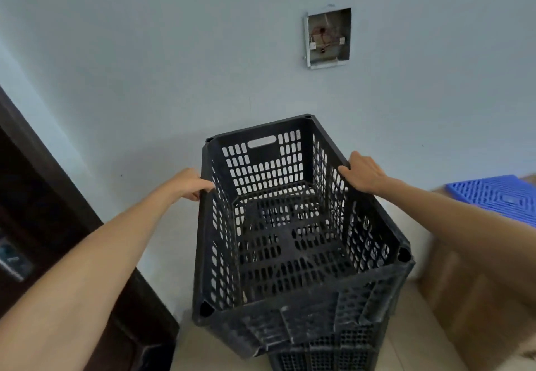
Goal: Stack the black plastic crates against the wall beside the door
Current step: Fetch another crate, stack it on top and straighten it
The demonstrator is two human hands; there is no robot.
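Observation:
An empty black plastic crate (290, 243) with perforated walls fills the middle, its far end close to the pale wall (174, 66). It rests skewed on another black crate (327, 356), whose edge shows below it. My left hand (188, 183) grips the crate's left rim. My right hand (362, 171) holds the right rim. Both hold near the far end.
A dark wooden door (43, 196) stands at the left, beside the crates. An open electrical box (327, 38) with bare wires is set in the wall above. A cardboard box (478, 283) with a blue plastic mat (499, 196) on top sits at the right.

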